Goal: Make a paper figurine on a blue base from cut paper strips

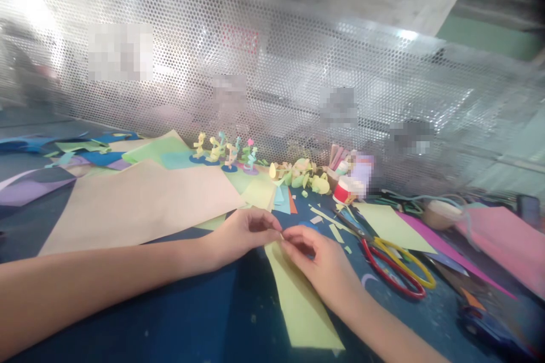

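Observation:
My left hand (251, 229) and my right hand (317, 252) meet at the fingertips over the dark blue table. Both are closed in a pinch on something tiny between them, too small and hidden to make out. Beneath my right hand a pale yellow-green paper strip (304, 312) lies on the table, partly covered by the fingers and wrist. To the right of that hand rest scissors (392, 266) with one red and one yellow handle loop. Small yellow-green paper scraps (336, 232) are scattered between the hands and the scissors.
Several small paper figures (230, 156) on round bases stand behind a large beige sheet (145, 204). A pile of yellow paper pieces (304, 173) sits near a red-and-white container (343, 190). Pink paper (506, 238) and a blue tool (489, 323) lie right. A perforated metal screen (183, 68) closes the back.

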`<state>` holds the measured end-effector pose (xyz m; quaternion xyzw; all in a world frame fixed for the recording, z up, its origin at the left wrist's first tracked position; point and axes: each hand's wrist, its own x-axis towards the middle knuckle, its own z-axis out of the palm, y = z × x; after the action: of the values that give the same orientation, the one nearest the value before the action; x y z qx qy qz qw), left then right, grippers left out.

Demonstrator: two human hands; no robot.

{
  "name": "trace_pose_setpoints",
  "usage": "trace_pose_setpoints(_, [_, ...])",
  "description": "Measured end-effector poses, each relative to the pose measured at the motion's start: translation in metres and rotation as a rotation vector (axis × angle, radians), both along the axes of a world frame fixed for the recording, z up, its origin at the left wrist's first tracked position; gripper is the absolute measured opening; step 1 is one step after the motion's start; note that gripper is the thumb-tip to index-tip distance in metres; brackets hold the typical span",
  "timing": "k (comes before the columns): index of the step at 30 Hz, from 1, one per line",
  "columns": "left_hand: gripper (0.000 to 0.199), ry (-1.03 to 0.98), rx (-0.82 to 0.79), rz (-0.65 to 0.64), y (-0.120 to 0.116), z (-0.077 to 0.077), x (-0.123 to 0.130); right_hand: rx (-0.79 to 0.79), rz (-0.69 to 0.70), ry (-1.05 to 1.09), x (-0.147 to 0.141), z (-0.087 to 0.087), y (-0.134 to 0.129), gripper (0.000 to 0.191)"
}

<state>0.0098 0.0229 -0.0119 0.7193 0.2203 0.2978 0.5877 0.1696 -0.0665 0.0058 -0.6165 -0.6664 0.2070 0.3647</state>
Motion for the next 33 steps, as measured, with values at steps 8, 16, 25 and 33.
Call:
trace_pose_setpoints(8, [0.018, -0.002, -0.015, 0.042, -0.0004, 0.0006, -0.0013, 0.02, -0.049, -0.032, 0.0029, 0.0007, -0.0004, 0.015])
trace_pose_setpoints(16, [0.023, 0.039, -0.011, -0.074, -0.0001, 0.0019, -0.0004, 0.026, -0.011, -0.08, 0.0033, -0.0011, -0.0001, 0.014])
trace_pose_setpoints(25, [0.021, 0.012, -0.011, -0.093, 0.0015, 0.0002, -0.0004, 0.021, -0.023, -0.052, -0.0001, 0.0026, -0.0027, 0.008])
trace_pose_setpoints(33, [0.021, 0.021, 0.024, -0.019, 0.0029, -0.0004, 0.0005, -0.09, 0.039, 0.087, 0.008, 0.0044, 0.0043, 0.015])
